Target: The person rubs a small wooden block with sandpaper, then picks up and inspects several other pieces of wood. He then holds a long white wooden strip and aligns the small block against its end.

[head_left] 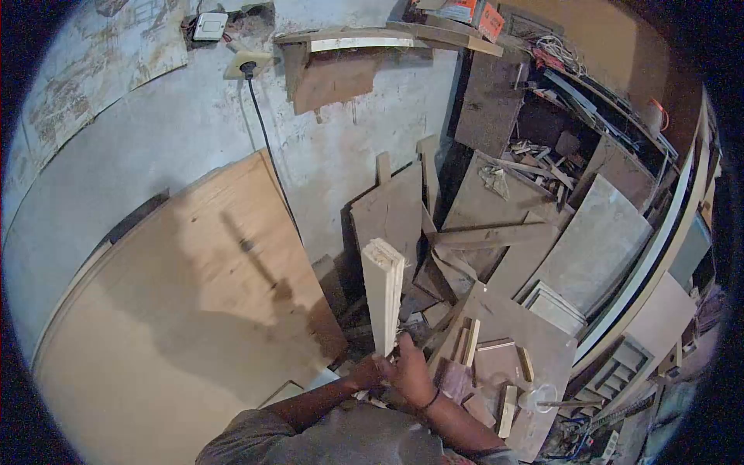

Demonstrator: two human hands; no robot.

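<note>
A bundle of pale wooden strips [382, 291] stands nearly upright in front of my body, its cut ends uppermost. Close to its lower end are both of my hands. My left hand [367, 373] is at the bundle's bottom left, its fingers small and partly hidden. My right hand [411, 372], with a dark band at the wrist, is closed at the lower right side of the strips, the thumb side up. The bottom of the bundle is hidden behind the hands.
A large plywood sheet [194, 310] leans at the left. A black cable [267, 143] hangs from a wall socket [246, 65]. Boards [391, 209] lean on the wall ahead. At the right lie wood offcuts [496, 364], a clear cup [539, 398] and long curved strips [659, 271].
</note>
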